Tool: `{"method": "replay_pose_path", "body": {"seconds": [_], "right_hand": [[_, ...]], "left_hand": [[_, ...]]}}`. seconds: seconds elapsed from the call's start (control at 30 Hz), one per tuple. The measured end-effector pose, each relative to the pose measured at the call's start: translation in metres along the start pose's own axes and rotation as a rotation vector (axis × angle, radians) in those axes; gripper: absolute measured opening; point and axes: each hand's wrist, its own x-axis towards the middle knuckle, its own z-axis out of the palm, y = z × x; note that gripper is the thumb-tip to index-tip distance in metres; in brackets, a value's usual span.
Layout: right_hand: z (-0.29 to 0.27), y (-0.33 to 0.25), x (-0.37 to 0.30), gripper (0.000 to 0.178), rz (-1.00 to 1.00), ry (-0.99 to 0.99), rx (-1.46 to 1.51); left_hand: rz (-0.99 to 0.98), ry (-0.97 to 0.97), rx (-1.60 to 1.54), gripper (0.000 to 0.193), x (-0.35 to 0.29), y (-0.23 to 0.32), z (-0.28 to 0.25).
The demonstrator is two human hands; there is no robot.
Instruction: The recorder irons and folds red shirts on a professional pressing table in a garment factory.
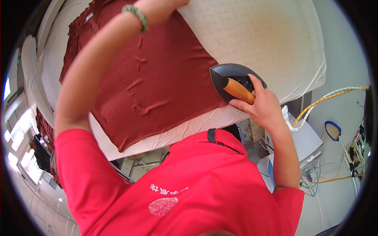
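A dark red-brown garment of soft cloth lies spread on the white padded ironing table, with small creases across its middle and a bunched left edge. My right hand is closed round the wooden handle of a black iron, which rests at the garment's right edge, its pointed end toward the cloth. Stretched across the garment, my left hand is over its far right part. That hand is blurred and cut by the upper border, so its fingers do not show clearly.
Yellow and white cables run in from the right toward the table's side. Below them stands a white box, with loose wires near it. A blue-rimmed oval thing lies further right. Dark clothes hang at the left.
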Motion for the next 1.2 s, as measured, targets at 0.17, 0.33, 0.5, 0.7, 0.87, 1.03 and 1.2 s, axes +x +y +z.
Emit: {"method": "replay_pose_path", "body": {"seconds": [0.17,0.33,0.5,0.7,0.87,1.03,1.2], "right_hand": [[0.009,-0.005,0.001,0.088,0.065,0.057,0.046],[0.01,-0.023,0.008,0.088,0.09,0.071,0.112],[0.014,-0.044,0.027,0.081,0.053,0.178,0.215],[-0.002,-0.092,0.088,0.067,-0.068,0.305,0.184],[-0.034,-0.144,0.136,0.063,0.0,0.207,0.098],[-0.039,-0.133,0.139,0.057,-0.023,0.19,0.098],[-0.04,-0.031,0.128,0.051,-0.084,0.478,0.094]], "left_hand": [[0.206,-0.226,0.272,0.012,0.057,-0.045,-0.019],[0.478,-0.181,0.045,0.012,0.074,-0.087,-0.02],[0.505,0.062,-0.098,0.013,0.077,-0.1,0.009],[0.391,0.167,-0.026,0.013,0.076,-0.104,0.022],[0.353,0.273,-0.073,0.015,0.067,-0.109,0.025],[0.095,0.877,-0.464,0.031,0.006,-0.078,0.061],[0.009,0.783,-0.058,0.049,-0.068,-0.022,0.154]]}}
